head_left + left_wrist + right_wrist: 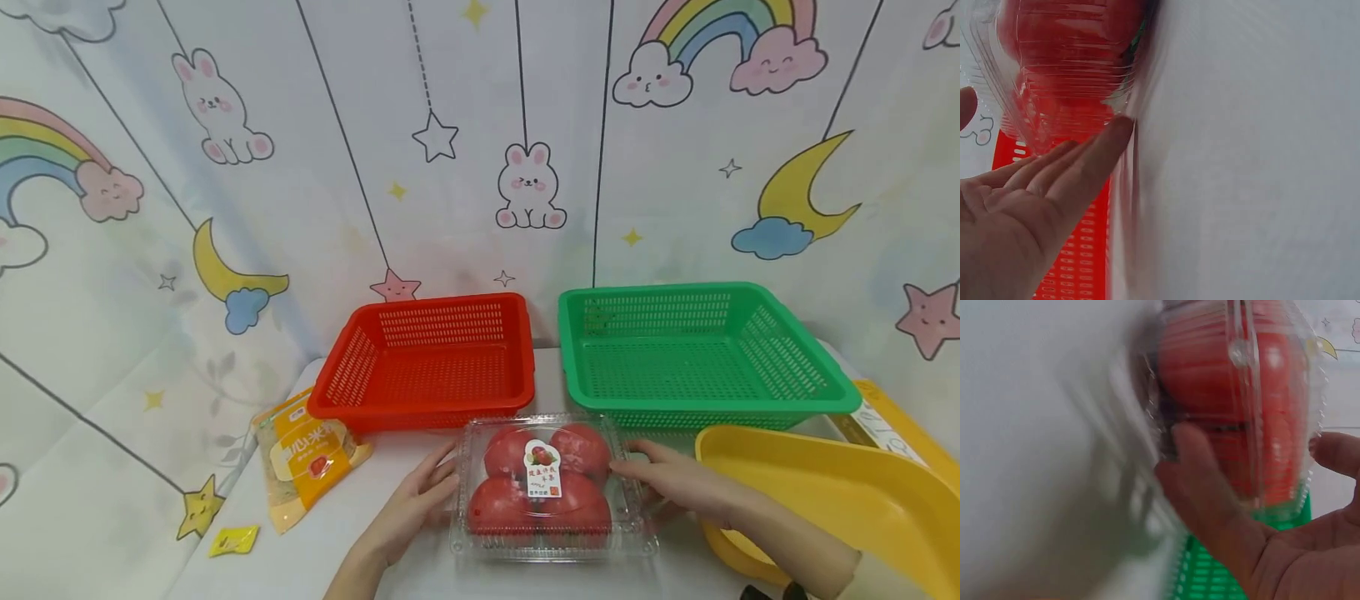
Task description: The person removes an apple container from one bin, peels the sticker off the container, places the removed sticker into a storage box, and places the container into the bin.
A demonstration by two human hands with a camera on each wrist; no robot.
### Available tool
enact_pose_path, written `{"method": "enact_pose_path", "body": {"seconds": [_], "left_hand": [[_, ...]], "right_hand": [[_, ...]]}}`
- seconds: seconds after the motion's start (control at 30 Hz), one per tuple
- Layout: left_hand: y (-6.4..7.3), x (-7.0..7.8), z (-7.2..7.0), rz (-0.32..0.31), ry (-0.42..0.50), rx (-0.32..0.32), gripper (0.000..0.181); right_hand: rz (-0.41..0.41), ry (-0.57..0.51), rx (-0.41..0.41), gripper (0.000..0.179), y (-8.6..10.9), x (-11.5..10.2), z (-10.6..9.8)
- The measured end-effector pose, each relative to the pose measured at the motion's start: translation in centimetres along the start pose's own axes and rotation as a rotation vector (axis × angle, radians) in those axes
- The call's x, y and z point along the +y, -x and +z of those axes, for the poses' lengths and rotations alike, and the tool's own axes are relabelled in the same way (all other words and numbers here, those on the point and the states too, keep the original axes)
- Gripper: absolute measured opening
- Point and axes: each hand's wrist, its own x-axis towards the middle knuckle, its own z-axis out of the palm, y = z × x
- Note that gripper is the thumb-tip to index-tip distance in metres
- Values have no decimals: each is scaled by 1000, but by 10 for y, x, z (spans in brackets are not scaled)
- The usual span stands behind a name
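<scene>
A clear plastic clamshell box (555, 550) with several red tomatoes (501, 504) and a white label (543, 479) stands between the two hands in the head view. At its left side is the left hand (408, 508), fingers extended and fingertips right at the box wall. The right hand (671, 475) is at the opposite side, its fingers reaching along the wall. In the left wrist view the straight fingers (1088, 165) meet the lower edge of the box. The right wrist view, partly blurred, has the thumb apart from the fingers (1200, 481) beside the box.
Behind the box stand a red basket (420, 412) and a green basket (705, 406). A yellow basin (825, 448) lies at the right, partly under the right forearm. On the left are an orange-and-yellow food bag (311, 454) and a small yellow packet (234, 541). Another yellow package (911, 425) is far right.
</scene>
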Motion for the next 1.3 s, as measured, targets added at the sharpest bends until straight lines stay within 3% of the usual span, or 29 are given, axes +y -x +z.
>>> {"method": "enact_pose_path", "body": {"seconds": [0.13, 0.3, 0.5, 0.6, 0.73, 0.93, 1.2, 1.3], "left_hand": [[0, -2, 0, 73, -72, 55, 67], [0, -1, 3, 180, -177, 115, 59], [-3, 1, 9, 285, -302, 202, 56], [-6, 2, 11, 328, -296, 187, 57], [-9, 1, 14, 335, -283, 153, 59], [-13, 0, 14, 320, -244, 122, 59], [-16, -2, 10, 380, -343, 135, 51], [-18, -6, 10, 397, -338, 123, 45]], "right_hand": [[-45, 185, 82, 77, 4, -11, -8], [-212, 380, 179, 55, 9, -26, -15], [-344, 455, 260, 40, 9, -44, -12], [-391, 442, 240, 38, 5, -52, -8], [-420, 422, 191, 38, -4, -59, 0], [-391, 414, 95, 41, -20, -65, 12], [-418, 456, -62, 42, -41, -74, 26], [-434, 490, -107, 41, -47, -75, 29]]}}
